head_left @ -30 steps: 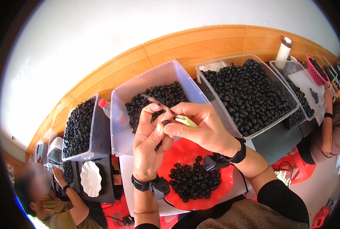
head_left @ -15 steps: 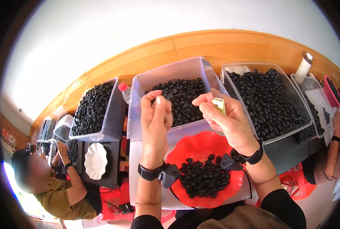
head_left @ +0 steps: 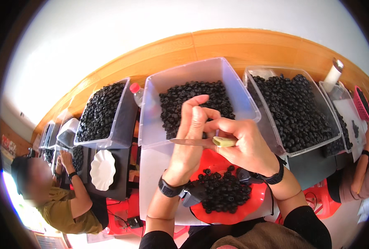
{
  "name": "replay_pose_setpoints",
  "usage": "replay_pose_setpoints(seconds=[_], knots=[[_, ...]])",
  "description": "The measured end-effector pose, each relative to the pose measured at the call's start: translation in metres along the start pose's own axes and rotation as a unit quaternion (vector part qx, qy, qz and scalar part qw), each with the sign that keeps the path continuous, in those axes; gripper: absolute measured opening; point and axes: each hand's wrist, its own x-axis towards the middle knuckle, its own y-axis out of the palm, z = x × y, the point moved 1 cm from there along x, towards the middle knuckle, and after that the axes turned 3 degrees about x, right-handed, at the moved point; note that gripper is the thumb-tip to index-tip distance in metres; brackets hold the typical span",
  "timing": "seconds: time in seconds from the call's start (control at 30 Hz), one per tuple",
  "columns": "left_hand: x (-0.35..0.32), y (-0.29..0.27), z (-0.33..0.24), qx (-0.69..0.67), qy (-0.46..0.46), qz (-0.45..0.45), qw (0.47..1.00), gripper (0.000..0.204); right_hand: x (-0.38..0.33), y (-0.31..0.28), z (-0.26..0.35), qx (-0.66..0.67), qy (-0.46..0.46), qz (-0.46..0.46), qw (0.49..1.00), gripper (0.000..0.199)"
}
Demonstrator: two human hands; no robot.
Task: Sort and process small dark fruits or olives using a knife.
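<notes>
A slim knife with a pale yellow-green handle and a narrow metal blade (head_left: 195,142) is held in the right hand (head_left: 251,143), whose fingers are closed round the handle. From that hand the blade is pointed leftward, its long axis laid nearly level and crosswise to the left forearm. The handle is nearest the right hand, while the tip is placed just past the far edge of the left hand (head_left: 188,135). Part of the left hand is covered by the blade; whether the two are touching cannot be told.

The left hand is raised beside the right, its fingers partly curled and its thumb held upward. A dark spot (head_left: 204,135) is glimpsed between the hands, but whether anything is gripped there cannot be made out.

Below both hands, on the wearer's side, a red scalloped bowl (head_left: 255,203) is set, with small round black pieces with holes (head_left: 226,193) heaped in it. Beyond the hands, similar black pieces are held in a translucent plastic bin (head_left: 239,101).
</notes>
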Motion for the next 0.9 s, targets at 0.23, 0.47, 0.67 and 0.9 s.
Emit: replay_pose_setpoints(seconds=[0.23, 0.47, 0.67, 0.9], knots=[[-0.006, 0.003, -0.005, -0.069, -0.059, 0.016, 0.996, 0.041, -0.005, -0.001, 0.010, 0.060, 0.089, -0.029, 0.994, 0.023], [0.004, -0.014, -0.003, -0.133, -0.067, 0.077, 0.986, 0.021, 0.002, -0.006, -0.007, -0.054, -0.028, -0.140, 0.988, 0.024], [0.010, -0.012, -0.003, -0.190, -0.056, 0.055, 0.979, 0.019, 0.006, -0.016, -0.005, -0.022, -0.005, -0.124, 0.992, 0.028], [0.015, -0.024, 0.007, -0.320, -0.050, 0.095, 0.941, 0.026, 0.006, -0.020, 0.000, -0.010, 0.041, -0.162, 0.986, 0.028]])
